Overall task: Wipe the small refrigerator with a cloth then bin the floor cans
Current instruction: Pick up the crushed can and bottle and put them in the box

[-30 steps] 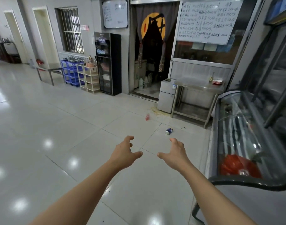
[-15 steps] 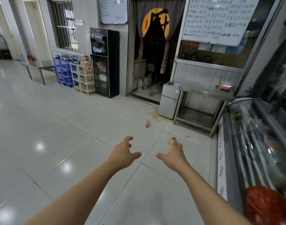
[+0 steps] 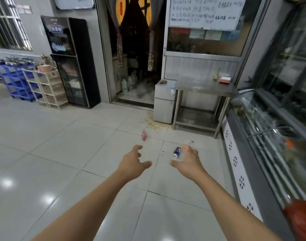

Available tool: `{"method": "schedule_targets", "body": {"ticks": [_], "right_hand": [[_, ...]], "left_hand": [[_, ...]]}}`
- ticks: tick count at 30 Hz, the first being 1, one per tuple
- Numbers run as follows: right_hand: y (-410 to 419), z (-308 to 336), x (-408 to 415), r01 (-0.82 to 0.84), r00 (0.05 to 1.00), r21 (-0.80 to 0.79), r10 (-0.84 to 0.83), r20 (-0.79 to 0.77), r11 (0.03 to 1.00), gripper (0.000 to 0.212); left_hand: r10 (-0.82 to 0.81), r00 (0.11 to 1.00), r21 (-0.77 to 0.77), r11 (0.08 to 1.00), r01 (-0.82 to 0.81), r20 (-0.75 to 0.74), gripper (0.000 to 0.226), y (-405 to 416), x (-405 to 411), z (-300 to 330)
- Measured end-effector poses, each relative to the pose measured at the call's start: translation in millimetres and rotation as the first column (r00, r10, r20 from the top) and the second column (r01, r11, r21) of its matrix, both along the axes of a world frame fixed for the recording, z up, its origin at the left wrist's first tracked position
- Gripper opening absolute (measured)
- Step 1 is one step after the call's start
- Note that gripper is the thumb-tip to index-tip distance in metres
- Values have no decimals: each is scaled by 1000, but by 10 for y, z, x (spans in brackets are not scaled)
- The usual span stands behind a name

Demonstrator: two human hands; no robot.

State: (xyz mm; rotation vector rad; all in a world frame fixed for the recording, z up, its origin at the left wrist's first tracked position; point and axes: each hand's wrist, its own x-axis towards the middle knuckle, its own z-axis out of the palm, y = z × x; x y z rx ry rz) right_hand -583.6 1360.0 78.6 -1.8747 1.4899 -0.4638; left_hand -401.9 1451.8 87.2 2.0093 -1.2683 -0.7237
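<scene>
Both hands, the left hand (image 3: 131,162) and the right hand (image 3: 189,161), are held forward with fingers spread, and nothing is gripped. No cloth is clearly seen. The small refrigerator (image 3: 163,103) beside the steel desk (image 3: 206,87) is judged unwiped. The blue can (image 3: 176,152) and red can (image 3: 144,135) lie on open floor (image 3: 61,153); a display case (image 3: 270,136) bounds the right.

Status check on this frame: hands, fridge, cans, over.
Left hand and right hand open, empty. Small refrigerator ahead, unwiped. Blue can, red can on floor. Spill beside fridge.
</scene>
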Motion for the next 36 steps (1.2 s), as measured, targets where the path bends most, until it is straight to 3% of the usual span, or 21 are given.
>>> {"method": "schedule_targets", "body": {"ticks": [5,21,36], "right_hand": [[-889,-184,317,49,999,35,-50,17,998,87],[-4189,-395,1219,91,996,88,-91,-3,992,84],[-6466,-752,2139,302,953,186,-298,-53,935,83]], "left_hand": [[-40,999,33,999,40,22,70,-963,346,-113],[-70,997,74,995,67,36,70,-4303,1286,-214],[-191,975,178,962,209,-113,66,-7069,2470,-717]]}}
